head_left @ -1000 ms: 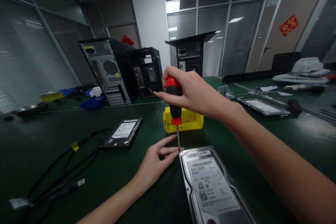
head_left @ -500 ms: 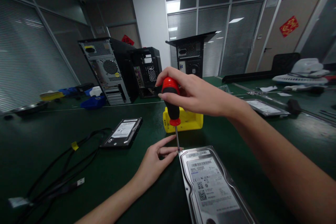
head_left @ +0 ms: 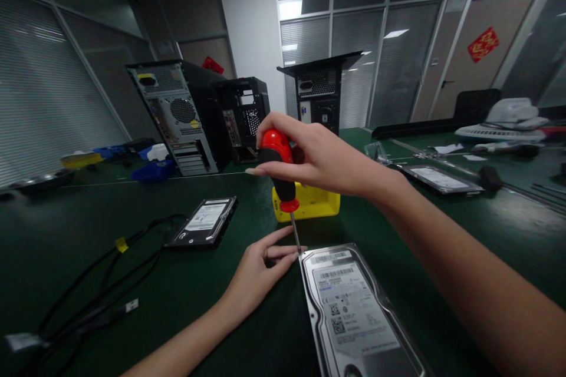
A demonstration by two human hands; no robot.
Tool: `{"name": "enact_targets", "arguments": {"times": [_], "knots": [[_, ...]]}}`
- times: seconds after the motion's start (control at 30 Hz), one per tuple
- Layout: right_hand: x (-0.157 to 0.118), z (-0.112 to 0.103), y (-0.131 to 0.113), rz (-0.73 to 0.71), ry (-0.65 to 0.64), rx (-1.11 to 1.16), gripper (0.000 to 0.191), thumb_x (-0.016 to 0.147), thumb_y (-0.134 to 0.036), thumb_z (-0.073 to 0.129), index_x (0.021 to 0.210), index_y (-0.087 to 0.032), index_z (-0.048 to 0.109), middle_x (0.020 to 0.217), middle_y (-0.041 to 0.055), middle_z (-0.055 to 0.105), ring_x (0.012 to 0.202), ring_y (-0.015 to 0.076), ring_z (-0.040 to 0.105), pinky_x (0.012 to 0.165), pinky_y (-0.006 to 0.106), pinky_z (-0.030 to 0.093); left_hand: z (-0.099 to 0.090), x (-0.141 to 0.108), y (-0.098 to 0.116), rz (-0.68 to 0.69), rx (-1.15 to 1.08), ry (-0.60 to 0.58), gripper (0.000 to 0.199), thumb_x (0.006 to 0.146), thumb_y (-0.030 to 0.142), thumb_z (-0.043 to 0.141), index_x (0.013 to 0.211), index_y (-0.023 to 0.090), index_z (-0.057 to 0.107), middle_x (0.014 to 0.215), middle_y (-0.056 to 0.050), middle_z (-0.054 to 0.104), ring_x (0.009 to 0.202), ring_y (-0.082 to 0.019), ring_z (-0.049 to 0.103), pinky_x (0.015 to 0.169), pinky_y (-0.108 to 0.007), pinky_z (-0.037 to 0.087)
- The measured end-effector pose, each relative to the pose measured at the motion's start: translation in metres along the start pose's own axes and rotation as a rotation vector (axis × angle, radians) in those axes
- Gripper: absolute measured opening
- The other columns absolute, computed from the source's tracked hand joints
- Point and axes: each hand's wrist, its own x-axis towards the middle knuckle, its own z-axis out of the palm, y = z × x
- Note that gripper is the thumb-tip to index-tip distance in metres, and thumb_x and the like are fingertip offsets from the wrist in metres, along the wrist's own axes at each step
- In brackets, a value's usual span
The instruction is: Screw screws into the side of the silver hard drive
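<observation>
My right hand [head_left: 305,150] is wrapped over the red and black handle of a screwdriver [head_left: 283,188]. Its shaft slants down and the tip meets the near hard drive [head_left: 354,300] at the far left corner. That silver drive lies label up in front of me. At the same corner my left hand [head_left: 263,262] grips the drive's edge with thumb and fingertips, its index finger stretched out beside the screwdriver shaft. Whether a screw sits under the tip is too small to tell. Behind the screwdriver stands a yellow bin [head_left: 313,201], partly covered by my right hand.
To the left lie a second hard drive [head_left: 206,221] and black cables [head_left: 101,283]. Another drive [head_left: 442,179] is at the right. Computer cases [head_left: 190,112] stand at the back, with a blue bin [head_left: 152,171] beside them. The green table [head_left: 247,194] runs beneath everything.
The screwdriver handle has tilted slightly to the left, and my right thumb now reaches further left across it. My left hand and the near drive hold their places.
</observation>
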Motion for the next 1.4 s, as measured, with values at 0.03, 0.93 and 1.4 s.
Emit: {"name": "enact_targets", "arguments": {"times": [0.03,0.93,1.4], "knots": [[0.0000,0.0001,-0.0001,0.002,0.002,0.001,0.034,0.087,-0.041,0.051,0.110,-0.016,0.044,0.091,0.0013,0.055,0.070,0.0086,0.047,0.063,0.023,0.038,0.0004,-0.0002,0.0010,-0.005,0.005,0.002,0.057,0.080,0.027,0.063,0.133,0.014,0.046,0.106,-0.010,0.071,0.107,-0.026,0.063,0.096,-0.038,0.044],[0.0012,0.0074,0.0003,-0.001,0.107,-0.050,0.028,0.087,-0.036,0.053,0.104,-0.015,0.045,0.085,0.0006,0.054,0.065,0.0068,0.043,0.060,0.021,0.032,0.0026,0.0010,-0.0029,0.031,0.047,0.050,0.054,0.080,0.024,0.062,0.130,0.010,0.049,0.107,-0.012,0.071,0.099,-0.023,0.067,0.086,-0.033,0.053],[0.0018,0.0066,-0.0012,0.069,0.098,-0.036,0.033,0.085,-0.039,0.056,0.104,-0.015,0.046,0.085,0.0011,0.055,0.065,0.0070,0.045,0.059,0.021,0.033,0.0010,0.0017,-0.0034,0.043,0.057,0.051,0.050,0.079,0.025,0.062,0.126,0.008,0.053,0.106,-0.014,0.071,0.096,-0.023,0.068,0.087,-0.033,0.054]]}}
